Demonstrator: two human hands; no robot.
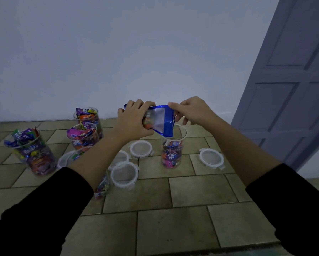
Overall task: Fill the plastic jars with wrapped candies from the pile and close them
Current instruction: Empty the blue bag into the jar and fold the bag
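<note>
Tiled floor (192, 196) meets a pale wall (99, 52). Left grip (134, 120) and right grip (190, 111) both clasp a blue candy pouch (162, 121), tilted above a part-filled open jar (171, 154). Fuller jars (33, 156) stand to the left, with loose lids (124, 174) between.

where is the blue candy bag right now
In the head view the blue candy bag is at centre, gripped by the left hand and right hand, tipped just above the open part-filled jar.
</note>
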